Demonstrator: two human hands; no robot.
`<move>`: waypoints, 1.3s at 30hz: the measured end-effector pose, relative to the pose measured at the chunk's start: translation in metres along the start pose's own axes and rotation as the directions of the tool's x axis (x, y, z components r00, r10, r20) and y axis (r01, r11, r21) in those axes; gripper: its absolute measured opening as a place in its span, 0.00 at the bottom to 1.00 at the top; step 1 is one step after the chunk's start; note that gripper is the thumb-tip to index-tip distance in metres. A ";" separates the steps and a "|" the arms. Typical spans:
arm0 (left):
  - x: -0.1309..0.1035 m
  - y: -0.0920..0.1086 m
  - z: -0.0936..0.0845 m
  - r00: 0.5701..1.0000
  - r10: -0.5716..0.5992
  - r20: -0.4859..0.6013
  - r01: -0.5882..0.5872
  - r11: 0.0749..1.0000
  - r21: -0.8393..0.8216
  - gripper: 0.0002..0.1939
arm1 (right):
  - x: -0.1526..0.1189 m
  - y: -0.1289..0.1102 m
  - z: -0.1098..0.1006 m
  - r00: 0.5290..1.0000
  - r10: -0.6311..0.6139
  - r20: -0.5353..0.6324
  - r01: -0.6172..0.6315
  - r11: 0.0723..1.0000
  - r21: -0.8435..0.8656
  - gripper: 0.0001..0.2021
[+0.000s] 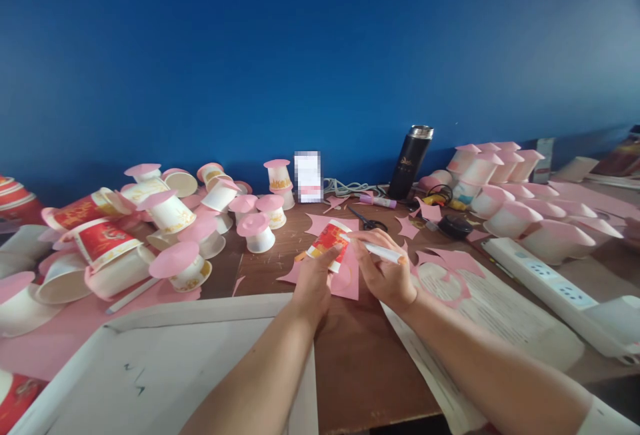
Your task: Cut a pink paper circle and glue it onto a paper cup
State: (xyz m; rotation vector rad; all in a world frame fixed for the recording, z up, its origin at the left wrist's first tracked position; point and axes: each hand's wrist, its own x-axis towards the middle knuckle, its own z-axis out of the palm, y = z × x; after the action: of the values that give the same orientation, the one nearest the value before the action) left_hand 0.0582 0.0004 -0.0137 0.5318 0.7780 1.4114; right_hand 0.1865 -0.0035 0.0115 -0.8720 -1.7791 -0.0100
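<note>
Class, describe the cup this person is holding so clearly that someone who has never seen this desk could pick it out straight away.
Start at the brown table below the blue wall, then find the two bare forearms reaching to its middle. The left hand presses a red-and-white paper cup onto a pink paper sheet, while the right hand holds a white pen at it. It is the only cup being held.

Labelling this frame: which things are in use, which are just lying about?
In use: left hand steadying red paper cup on pink paper sheet; right hand holding white pen.
Lying about: scissors, black flask, power strip, capped cups.
</note>
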 end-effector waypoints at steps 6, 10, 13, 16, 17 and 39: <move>0.000 0.006 0.003 0.996 -0.084 -0.023 0.078 0.977 -0.200 0.12 | 0.003 0.001 -0.004 0.997 -0.016 -0.074 0.017 1.000 0.025 0.11; 0.000 0.009 0.007 0.986 -0.153 -0.063 0.130 0.951 -0.282 0.08 | 0.002 0.003 -0.003 0.999 0.013 -0.033 -0.012 0.999 0.034 0.11; -0.003 0.012 0.012 0.980 -0.179 -0.090 0.143 0.940 -0.311 0.08 | 0.001 0.004 -0.003 1.000 0.019 -0.021 -0.019 0.999 0.027 0.10; -0.006 0.013 0.016 0.975 -0.195 -0.108 0.151 0.935 -0.322 0.07 | 0.001 0.005 -0.002 0.999 0.027 -0.032 -0.027 1.000 0.015 0.09; -0.006 0.014 0.016 0.974 -0.198 -0.114 0.152 0.933 -0.325 0.06 | 0.001 0.006 -0.002 0.999 0.030 -0.035 -0.029 1.000 0.009 0.09; -0.006 0.013 0.014 0.967 -0.234 -0.097 0.185 0.915 -0.358 0.06 | 0.001 0.008 -0.001 0.999 0.011 -0.046 -0.012 1.000 -0.013 0.09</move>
State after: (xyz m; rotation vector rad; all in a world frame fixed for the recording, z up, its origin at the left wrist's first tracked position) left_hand 0.0598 -0.0026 0.0063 0.0734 0.6538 1.3539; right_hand 0.1913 0.0023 0.0096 -0.8851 -1.7324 -0.0341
